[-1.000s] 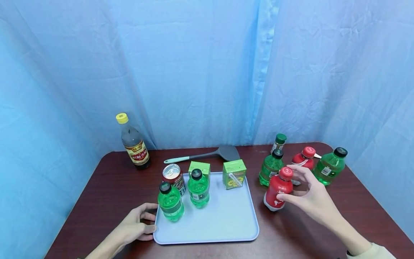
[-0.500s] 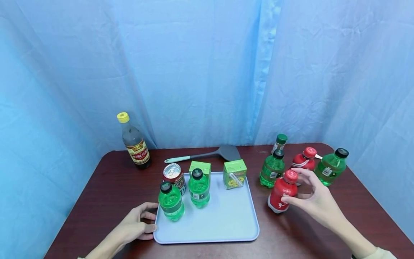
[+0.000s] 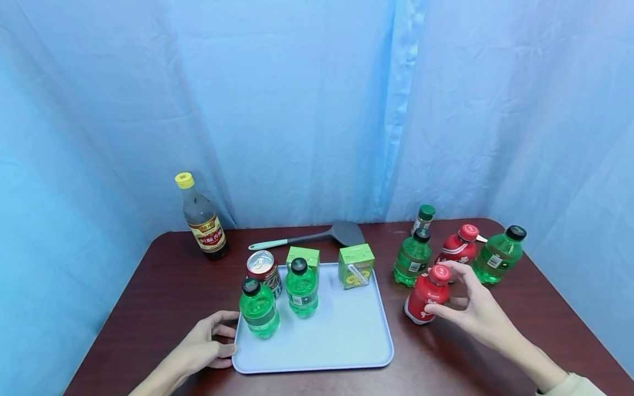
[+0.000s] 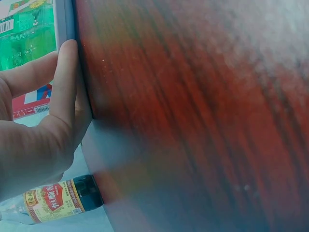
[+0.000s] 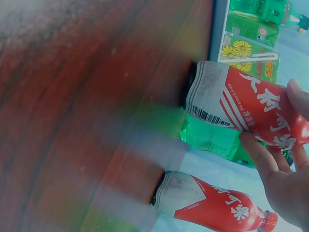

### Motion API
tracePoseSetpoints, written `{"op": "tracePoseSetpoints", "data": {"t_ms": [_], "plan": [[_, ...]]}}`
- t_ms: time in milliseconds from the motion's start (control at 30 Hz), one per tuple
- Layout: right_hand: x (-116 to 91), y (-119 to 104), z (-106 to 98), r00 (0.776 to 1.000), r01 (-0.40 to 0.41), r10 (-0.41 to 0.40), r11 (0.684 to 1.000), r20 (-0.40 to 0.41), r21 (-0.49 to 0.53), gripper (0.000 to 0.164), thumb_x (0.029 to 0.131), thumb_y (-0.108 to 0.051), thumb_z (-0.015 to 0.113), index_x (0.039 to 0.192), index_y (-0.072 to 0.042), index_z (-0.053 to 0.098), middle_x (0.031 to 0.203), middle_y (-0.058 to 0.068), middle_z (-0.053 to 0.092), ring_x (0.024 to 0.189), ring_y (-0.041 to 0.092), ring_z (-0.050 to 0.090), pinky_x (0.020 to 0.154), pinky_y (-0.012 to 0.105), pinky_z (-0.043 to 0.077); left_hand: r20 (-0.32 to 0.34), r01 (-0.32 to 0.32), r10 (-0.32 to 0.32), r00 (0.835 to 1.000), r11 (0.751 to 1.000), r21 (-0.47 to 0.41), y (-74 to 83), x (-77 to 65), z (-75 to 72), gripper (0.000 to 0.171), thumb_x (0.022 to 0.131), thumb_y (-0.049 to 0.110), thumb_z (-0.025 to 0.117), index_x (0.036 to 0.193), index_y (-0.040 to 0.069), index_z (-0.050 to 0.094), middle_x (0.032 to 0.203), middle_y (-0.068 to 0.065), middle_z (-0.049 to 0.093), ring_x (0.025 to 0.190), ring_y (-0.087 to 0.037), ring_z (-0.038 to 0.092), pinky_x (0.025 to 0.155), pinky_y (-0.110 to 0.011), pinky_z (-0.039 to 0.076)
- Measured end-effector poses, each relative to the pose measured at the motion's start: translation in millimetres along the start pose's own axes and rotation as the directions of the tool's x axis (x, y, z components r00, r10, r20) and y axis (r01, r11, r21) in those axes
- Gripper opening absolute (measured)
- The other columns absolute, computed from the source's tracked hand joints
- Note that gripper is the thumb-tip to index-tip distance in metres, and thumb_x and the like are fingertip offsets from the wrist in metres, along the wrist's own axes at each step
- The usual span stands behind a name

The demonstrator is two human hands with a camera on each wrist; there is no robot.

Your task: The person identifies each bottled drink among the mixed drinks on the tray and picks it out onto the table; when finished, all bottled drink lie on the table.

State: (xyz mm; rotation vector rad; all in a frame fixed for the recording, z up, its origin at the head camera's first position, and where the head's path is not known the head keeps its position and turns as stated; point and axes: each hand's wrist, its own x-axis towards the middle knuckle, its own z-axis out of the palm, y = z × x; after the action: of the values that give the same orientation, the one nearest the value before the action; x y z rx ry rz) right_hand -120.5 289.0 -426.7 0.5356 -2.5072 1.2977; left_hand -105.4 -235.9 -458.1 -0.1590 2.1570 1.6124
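In the head view my right hand (image 3: 477, 313) holds a red cola bottle (image 3: 428, 297) between thumb and fingers, right of the tray. The bottle leans slightly; whether its base touches the table, I cannot tell. My left hand (image 3: 205, 344) rests its thumb and fingertips against the left rim of the white tray (image 3: 322, 352). On the tray stand two green bottles (image 3: 260, 313), a dark red can (image 3: 264, 269) and two green drink cartons (image 3: 355, 269), one partly hidden. In the right wrist view, white lettering shows on the held bottle (image 5: 256, 104).
Behind my right hand stand another red bottle (image 3: 454, 250), green bottles (image 3: 412, 258) and a green-capped jar (image 3: 422, 220). A spatula (image 3: 312, 236) lies behind the tray. A yellow-capped sauce bottle (image 3: 205, 228) stands at the back left. A blue curtain (image 3: 297, 110) hangs behind the table.
My right hand has moved the red bottle slightly right and nearer to me. The left hand and the tray keep their places. The head view has shifted a little.
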Motion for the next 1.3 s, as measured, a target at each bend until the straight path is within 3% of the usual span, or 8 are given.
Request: {"op": "tracePoseSetpoints", "data": {"t_ms": [167, 333, 433, 700, 867, 933, 1133, 1300], "plan": [[-8, 3, 0, 0.999, -0.038, 0.038, 0.999, 0.003, -0.027, 0.089, 0.074, -0.005, 0.091, 0.146, -0.011, 0.039, 0.127, -0.005, 0.053, 0.11, -0.001, 0.057, 0.072, 0.023, 0.058, 0.004, 0.024, -0.024, 1.0, 1.0, 0.002, -0.4, 1.6, 2.2, 0.07, 0.082, -0.007, 0.071, 0.146, -0.005, 0.042, 0.108, -0.019, 0.057, 0.084, -0.025, 0.064, 0.065, -0.046, 0.06], [-20, 4, -4, 0.996, -0.091, 0.091, 0.995, 0.002, -0.03, 0.084, 0.075, -0.007, 0.09, 0.143, -0.011, 0.041, 0.125, -0.007, 0.054, 0.098, 0.003, 0.065, 0.069, 0.025, 0.059, 0.038, 0.027, -0.026, 0.999, 1.0, -0.009, -2.4, 3.4, 6.8, 0.071, 0.081, -0.007, 0.072, 0.145, -0.005, 0.042, 0.107, -0.019, 0.057, 0.083, -0.025, 0.066, 0.065, -0.046, 0.06], [-22, 3, -6, 0.995, -0.095, 0.095, 0.995, 0.023, -0.025, 0.086, 0.075, -0.009, 0.091, 0.145, -0.012, 0.041, 0.128, -0.006, 0.052, 0.1, 0.003, 0.065, 0.072, 0.023, 0.058, 0.037, 0.04, -0.039, 0.999, 0.999, -0.008, -3.7, 2.4, 7.6, 0.07, 0.081, -0.007, 0.072, 0.145, -0.005, 0.042, 0.106, -0.019, 0.057, 0.082, -0.025, 0.066, 0.064, -0.046, 0.06], [-8, -15, -18, 0.999, 0.029, -0.029, 1.0, -0.025, -0.013, 0.107, 0.068, 0.007, 0.091, 0.157, -0.016, 0.036, 0.144, 0.004, 0.052, 0.129, 0.008, 0.049, 0.098, 0.012, 0.042, 0.023, 0.054, -0.054, 0.998, 0.999, 0.0, -4.2, 1.9, 6.1, 0.071, 0.081, -0.007, 0.072, 0.145, -0.005, 0.042, 0.107, -0.019, 0.057, 0.084, -0.026, 0.065, 0.065, -0.047, 0.06], [6, -38, -22, 0.979, 0.179, -0.182, 0.983, -0.089, -0.04, 0.122, 0.055, 0.016, 0.092, 0.158, -0.006, 0.031, 0.146, 0.013, 0.05, 0.134, 0.016, 0.047, 0.105, 0.014, 0.038, 0.017, 0.034, -0.033, 0.999, 0.999, -0.005, -2.8, 1.4, 2.7, 0.071, 0.081, -0.008, 0.072, 0.144, -0.005, 0.042, 0.107, -0.019, 0.056, 0.084, -0.026, 0.064, 0.065, -0.047, 0.06], [13, -53, -22, 0.961, 0.249, -0.251, 0.968, -0.119, -0.032, 0.121, 0.052, 0.017, 0.092, 0.156, 0.001, 0.032, 0.145, 0.018, 0.05, 0.135, 0.019, 0.047, 0.106, 0.016, 0.039, 0.013, 0.023, -0.023, 1.0, 1.0, -0.006, -1.7, 1.5, 0.6, 0.071, 0.08, -0.008, 0.072, 0.144, -0.005, 0.042, 0.107, -0.019, 0.056, 0.084, -0.026, 0.064, 0.065, -0.046, 0.06], [35, -105, -7, 0.894, 0.436, -0.423, 0.897, -0.15, 0.066, 0.103, 0.07, -0.009, 0.094, 0.15, 0.012, 0.034, 0.14, 0.026, 0.05, 0.131, 0.023, 0.051, 0.103, 0.023, 0.046, 0.002, 0.018, -0.018, 1.0, 1.0, -0.005, -0.7, 1.6, -3.7, 0.071, 0.081, -0.007, 0.071, 0.145, -0.005, 0.041, 0.108, -0.019, 0.056, 0.085, -0.025, 0.063, 0.066, -0.046, 0.06], [46, -119, 17, 0.908, 0.417, -0.408, 0.903, -0.099, 0.1, 0.108, 0.061, 0.004, 0.095, 0.151, 0.009, 0.036, 0.139, 0.021, 0.05, 0.127, 0.019, 0.052, 0.096, 0.024, 0.051, 0.0, 0.025, -0.025, 1.0, 1.0, -0.007, -1.2, 4.5, -1.4, 0.071, 0.082, -0.008, 0.071, 0.146, -0.004, 0.041, 0.109, -0.019, 0.057, 0.086, -0.025, 0.064, 0.066, -0.047, 0.06]]}}
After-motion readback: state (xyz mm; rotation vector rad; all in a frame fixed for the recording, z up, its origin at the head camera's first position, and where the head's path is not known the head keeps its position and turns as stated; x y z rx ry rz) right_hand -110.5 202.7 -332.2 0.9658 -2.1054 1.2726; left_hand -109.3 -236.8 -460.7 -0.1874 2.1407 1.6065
